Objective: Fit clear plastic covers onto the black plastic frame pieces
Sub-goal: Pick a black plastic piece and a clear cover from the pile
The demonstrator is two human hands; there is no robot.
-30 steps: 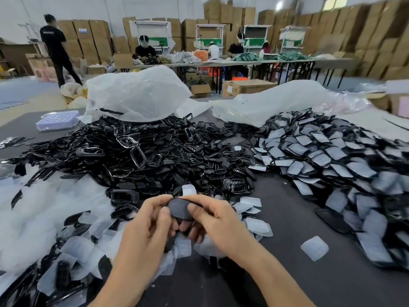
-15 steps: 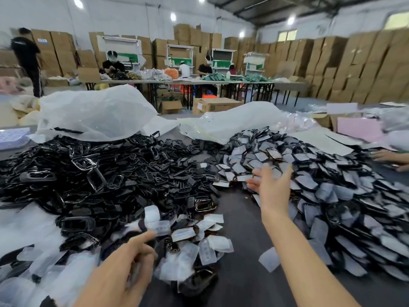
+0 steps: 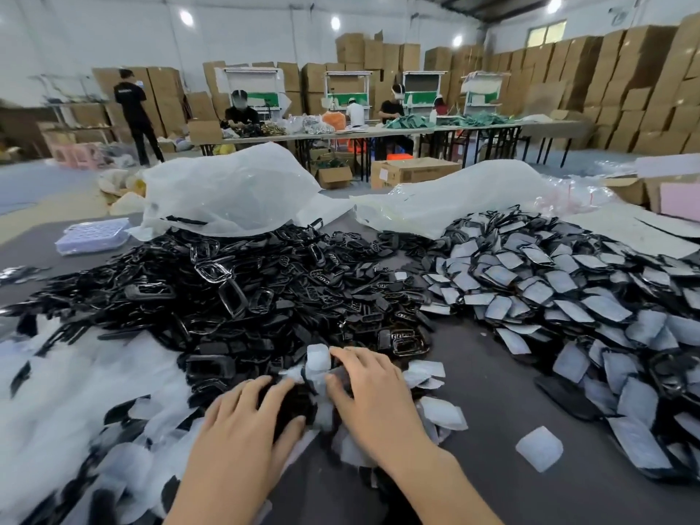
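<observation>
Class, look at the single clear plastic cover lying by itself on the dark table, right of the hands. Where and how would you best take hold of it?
The lone clear cover lies flat on the dark table, apart from both piles. Probably best to come from above with the right hand, the nearer one, and pinch two opposite edges between thumb and forefinger. It is thin and looks flat, so a grip on the edges suits it better than pressing its face.

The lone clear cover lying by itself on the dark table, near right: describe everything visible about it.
The clear cover is a small, frosted-white translucent plastic piece, roughly a rounded rectangle, turned at an angle. It lies flat and alone on the dark grey table, right of the right hand and near the covered pile. Nothing touches it.
</observation>
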